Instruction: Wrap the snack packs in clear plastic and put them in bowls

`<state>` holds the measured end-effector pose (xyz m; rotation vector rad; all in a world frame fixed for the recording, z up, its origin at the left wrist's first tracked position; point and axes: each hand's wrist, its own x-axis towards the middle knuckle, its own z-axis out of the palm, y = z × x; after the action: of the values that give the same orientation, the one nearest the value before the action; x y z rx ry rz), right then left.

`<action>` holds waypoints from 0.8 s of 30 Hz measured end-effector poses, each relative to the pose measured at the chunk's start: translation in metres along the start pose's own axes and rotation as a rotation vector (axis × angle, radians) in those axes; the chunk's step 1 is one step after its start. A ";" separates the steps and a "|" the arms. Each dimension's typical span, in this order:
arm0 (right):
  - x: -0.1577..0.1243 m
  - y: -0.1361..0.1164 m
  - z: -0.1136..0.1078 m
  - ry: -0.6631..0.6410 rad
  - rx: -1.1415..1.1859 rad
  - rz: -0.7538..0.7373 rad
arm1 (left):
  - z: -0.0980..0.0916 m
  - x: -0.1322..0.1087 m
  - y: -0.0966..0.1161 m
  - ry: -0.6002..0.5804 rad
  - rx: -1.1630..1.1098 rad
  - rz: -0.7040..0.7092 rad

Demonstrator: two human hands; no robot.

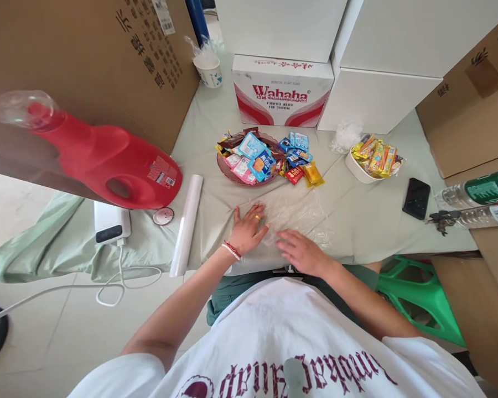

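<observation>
A thin, crinkled sheet of clear plastic film lies on the cloth-covered table in front of me. My left hand rests palm down at its left side, fingers stretched out and holding nothing. Closer to the table's front edge, my right hand is over the film with its fingers apart; whether it touches the film is hard to tell. Beyond the hands stands a reddish glass bowl heaped with wrapped snacks. More snack packets lie at its right. A roll of clear film lies left of my left hand.
A red jug, a white power bank with a cable and a round lid are at left. A white bowl of snacks, a phone and bottles are at right. Boxes line the back.
</observation>
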<state>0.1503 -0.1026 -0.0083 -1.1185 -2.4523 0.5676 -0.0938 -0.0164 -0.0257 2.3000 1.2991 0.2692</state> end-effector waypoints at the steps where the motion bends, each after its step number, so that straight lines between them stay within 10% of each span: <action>1: -0.003 -0.006 0.006 -0.078 0.016 -0.049 | -0.001 0.003 -0.002 -0.028 0.020 0.031; 6: -0.019 -0.009 0.001 -0.212 0.200 -0.057 | -0.012 0.009 -0.025 -0.180 -0.009 0.141; 11: -0.017 0.003 -0.056 -0.296 0.537 -0.066 | -0.023 0.019 -0.040 -0.261 -0.034 0.178; 15: 0.003 0.029 -0.084 -0.079 0.379 0.116 | -0.023 0.024 -0.042 -0.298 0.040 0.215; 24: 0.044 0.003 0.000 -0.307 -0.083 -0.237 | -0.021 0.027 -0.045 -0.297 0.028 0.191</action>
<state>0.1260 -0.0668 -0.0021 -0.8004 -2.8445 0.6057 -0.1213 0.0323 -0.0315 2.3807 0.9448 -0.0292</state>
